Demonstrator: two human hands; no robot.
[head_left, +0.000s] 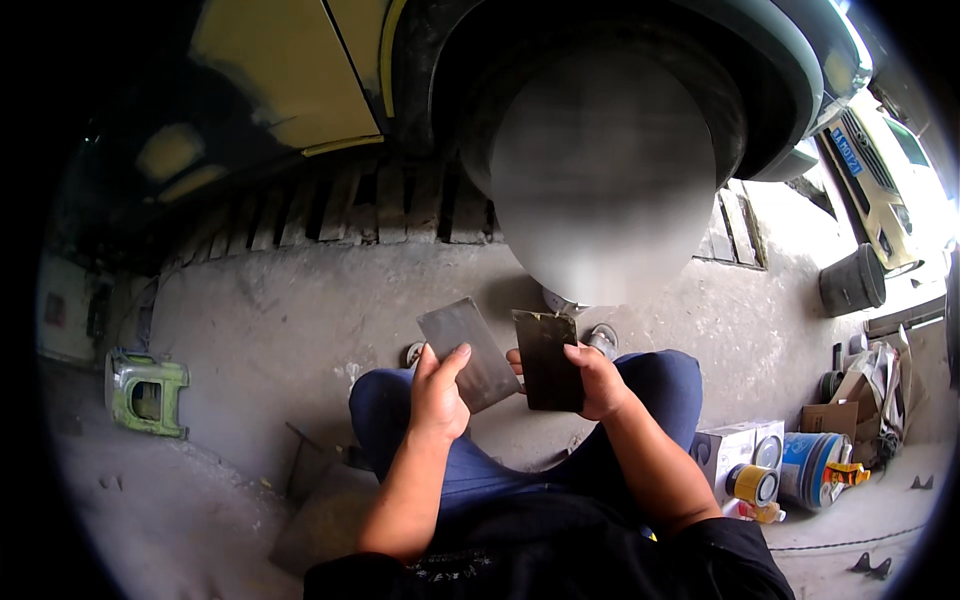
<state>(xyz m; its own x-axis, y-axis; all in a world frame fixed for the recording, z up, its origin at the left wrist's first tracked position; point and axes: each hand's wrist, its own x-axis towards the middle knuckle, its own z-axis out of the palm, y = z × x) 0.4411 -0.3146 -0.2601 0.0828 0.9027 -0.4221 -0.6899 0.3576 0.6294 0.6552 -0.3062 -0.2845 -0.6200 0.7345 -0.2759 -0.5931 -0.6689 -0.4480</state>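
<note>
My left hand (437,394) is closed on a grey, flat rectangular plate (466,350), thumb across its face; it looks like a putty spreader. A dark, flat rectangular plate (547,365) of similar size is in my right hand (598,383), with light residue along its top edge. Both plates are held side by side above my knees, tilted differently, their lower parts close together. Fingers of my right hand show past the dark plate's left edge. Behind the plates a pale round container (563,300) stands on the floor, mostly hidden.
Ahead is a car body (285,60) with yellowish patches; a grey blurred disc covers its wheel area. A green stool (147,393) is at left. To the right are a dark bucket (852,280), a blue drum (808,468), a yellow tin (752,485), cardboard (830,418) and another vehicle (880,190).
</note>
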